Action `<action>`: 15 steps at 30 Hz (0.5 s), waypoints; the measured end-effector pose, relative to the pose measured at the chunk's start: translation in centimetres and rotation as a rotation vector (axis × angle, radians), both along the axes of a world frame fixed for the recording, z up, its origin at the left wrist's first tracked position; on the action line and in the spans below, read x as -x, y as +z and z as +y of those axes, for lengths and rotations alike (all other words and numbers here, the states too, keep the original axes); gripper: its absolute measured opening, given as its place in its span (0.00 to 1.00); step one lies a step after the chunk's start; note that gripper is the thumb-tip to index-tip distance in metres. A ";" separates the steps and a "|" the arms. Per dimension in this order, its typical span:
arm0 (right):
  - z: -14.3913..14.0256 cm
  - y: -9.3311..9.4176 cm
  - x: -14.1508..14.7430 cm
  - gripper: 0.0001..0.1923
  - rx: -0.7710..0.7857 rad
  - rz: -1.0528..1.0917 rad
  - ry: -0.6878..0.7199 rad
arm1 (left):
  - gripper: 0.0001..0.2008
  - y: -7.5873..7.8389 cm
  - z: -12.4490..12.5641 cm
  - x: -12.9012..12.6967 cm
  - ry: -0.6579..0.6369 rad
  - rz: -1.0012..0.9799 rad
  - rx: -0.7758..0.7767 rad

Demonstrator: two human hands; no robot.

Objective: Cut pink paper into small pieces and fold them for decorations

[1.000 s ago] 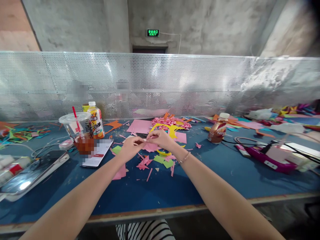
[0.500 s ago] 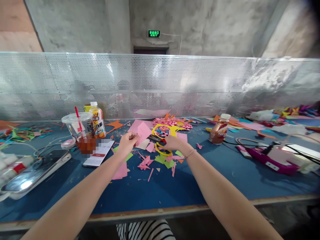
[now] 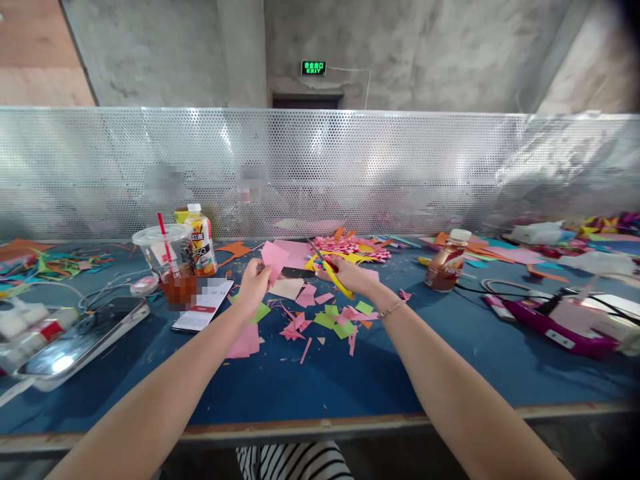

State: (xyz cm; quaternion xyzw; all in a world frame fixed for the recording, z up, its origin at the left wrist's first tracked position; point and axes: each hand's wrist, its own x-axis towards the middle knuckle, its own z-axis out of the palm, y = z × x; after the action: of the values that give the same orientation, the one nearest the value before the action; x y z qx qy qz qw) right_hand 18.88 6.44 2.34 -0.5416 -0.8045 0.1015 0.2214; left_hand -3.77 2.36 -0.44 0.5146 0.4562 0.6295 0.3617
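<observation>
Left hand (image 3: 254,283) raised over the table (image 3: 450,347), fingers pinching pink paper piece (image 3: 275,258) upright | right hand (image 3: 350,275) closed around yellow-handled scissors (image 3: 331,270), blades pointing toward paper, just beside it

left hand (image 3: 253,283) pinches pink paper (image 3: 275,259); right hand (image 3: 351,275) apparently grips yellow scissors (image 3: 332,272).

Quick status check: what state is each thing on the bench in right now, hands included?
Left hand: pinching pink paper, raised.
Pink paper: held up off the table.
Right hand: gripping scissors.
Scissors: lifted, blades towards the paper.
Plastic cup: upright, lidded, straw in.
Juice bottle: upright, capped.
Brown bottle: upright, capped.
</observation>
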 end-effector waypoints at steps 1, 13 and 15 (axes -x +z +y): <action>-0.5 0.1 0.4 0.21 0.003 0.074 0.071 | 0.06 -0.1 0.1 0.1 0.030 -0.004 -0.011; -2.4 -0.4 2.7 0.15 0.093 0.183 0.395 | 0.05 1.0 -0.6 -0.6 -0.049 -0.249 -0.095; -2.4 -0.6 3.0 0.14 0.099 0.220 0.422 | 0.05 0.8 -0.5 -0.7 -0.080 -0.219 -0.093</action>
State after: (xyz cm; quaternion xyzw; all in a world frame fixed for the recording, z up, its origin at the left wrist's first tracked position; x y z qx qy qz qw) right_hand 15.90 4.06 1.77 -0.3575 -0.8649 0.2432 0.2547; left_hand -3.02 1.82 0.36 0.4767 0.3634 0.6874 0.4100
